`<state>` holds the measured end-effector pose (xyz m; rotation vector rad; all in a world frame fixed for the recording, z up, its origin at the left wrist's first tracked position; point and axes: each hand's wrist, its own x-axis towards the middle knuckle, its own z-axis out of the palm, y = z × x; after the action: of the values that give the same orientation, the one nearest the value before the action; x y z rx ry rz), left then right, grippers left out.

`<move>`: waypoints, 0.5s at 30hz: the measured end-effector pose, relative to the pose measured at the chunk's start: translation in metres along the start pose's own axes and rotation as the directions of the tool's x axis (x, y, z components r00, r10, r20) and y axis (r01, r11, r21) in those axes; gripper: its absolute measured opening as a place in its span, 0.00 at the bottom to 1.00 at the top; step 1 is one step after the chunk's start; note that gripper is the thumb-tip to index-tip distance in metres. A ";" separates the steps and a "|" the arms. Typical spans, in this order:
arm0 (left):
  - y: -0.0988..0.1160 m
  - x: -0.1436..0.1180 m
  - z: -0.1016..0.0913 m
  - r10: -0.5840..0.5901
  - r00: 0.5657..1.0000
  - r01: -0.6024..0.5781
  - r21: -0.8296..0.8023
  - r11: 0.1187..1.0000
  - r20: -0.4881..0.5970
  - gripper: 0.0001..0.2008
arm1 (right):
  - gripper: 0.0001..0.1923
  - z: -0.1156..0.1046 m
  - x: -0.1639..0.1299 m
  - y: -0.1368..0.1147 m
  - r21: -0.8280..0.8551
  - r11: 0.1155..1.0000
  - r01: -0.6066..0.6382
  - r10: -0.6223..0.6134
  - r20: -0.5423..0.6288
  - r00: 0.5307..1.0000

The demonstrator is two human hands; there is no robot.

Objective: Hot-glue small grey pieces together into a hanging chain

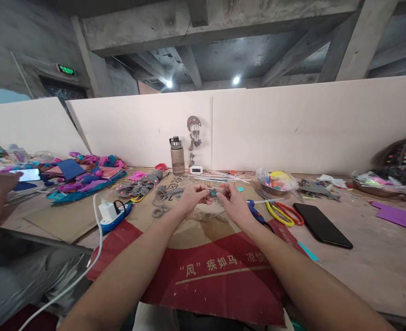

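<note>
Your big surface is wide and full of craft things. A white board wall stands along its far edge. Right in front of you lies a red and brown cardboard sheet with white writing on it. To the left sits a bright pile of pink, blue and purple scraps. A white cord runs to a blue power strip near that pile. A black phone lies flat on your right side. Just beside it are yellow and red scissors. A grey water bottle stands upright by the wall.

Your left hand and your right hand meet above the far end of the cardboard. Between them is a small grey piece. It is held up off the surface. Each grip is pinched tight on it, the left from its left side and the right from its right side. The piece is too small to tell more.
</note>
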<state>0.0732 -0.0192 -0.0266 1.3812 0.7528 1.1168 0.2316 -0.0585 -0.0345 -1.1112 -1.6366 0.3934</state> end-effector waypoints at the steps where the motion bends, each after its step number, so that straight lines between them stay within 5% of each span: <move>1: 0.000 0.000 0.000 0.000 1.000 0.000 -0.013 1.000 -0.006 0.10 | 0.13 0.000 0.000 0.000 0.015 1.000 -0.004 0.004 -0.001 1.000; 15: 0.001 -0.005 0.002 0.007 0.987 -0.005 -0.008 1.000 0.158 0.10 | 0.09 -0.006 0.005 0.003 -0.062 0.998 0.001 -0.003 -0.026 1.000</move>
<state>0.0734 -0.0246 -0.0264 1.4478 0.6293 1.0002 0.2388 -0.0541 -0.0313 -1.1564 -1.6361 0.3273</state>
